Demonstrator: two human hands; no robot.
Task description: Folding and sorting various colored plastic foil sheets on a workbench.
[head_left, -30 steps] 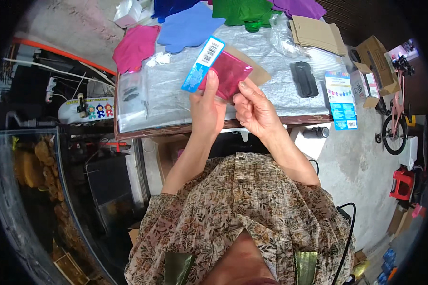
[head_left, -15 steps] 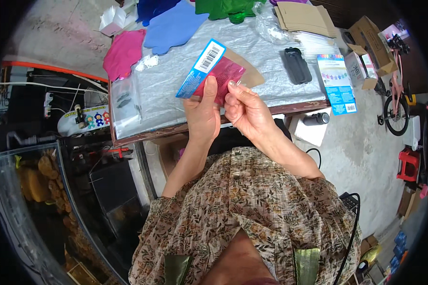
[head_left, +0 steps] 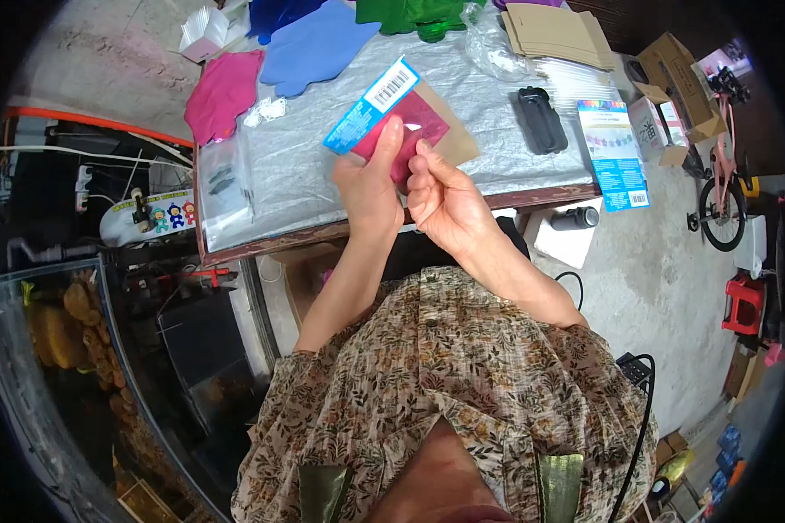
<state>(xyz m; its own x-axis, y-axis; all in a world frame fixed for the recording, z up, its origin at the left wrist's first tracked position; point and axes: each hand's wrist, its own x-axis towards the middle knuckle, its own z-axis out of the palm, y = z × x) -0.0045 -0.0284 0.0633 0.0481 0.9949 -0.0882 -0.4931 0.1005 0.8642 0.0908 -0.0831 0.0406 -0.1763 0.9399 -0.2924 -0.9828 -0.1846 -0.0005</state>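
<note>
A flat packet with a blue label strip, a barcode and a magenta face is held up over the near part of the table. A brown paper layer shows along its right side. My left hand grips it from the lower left, thumb pressed on the front and fingers behind. At the packet's lower right edge, my right hand has thumb and forefinger pinched together, with its other fingers curled. Whether that pinch holds the packet's edge or something small is too fine to make out.
Balloon-like foil sheets in pink, light blue and green lie across the table's far left. Toward the right are brown paper sheets, a black case and a blue-white printed package. A glass tank stands at left.
The packet and both hands have shifted slightly up, and the packet is turned a little. My left thumb lies higher on its face. The right hand stays pinched.
</note>
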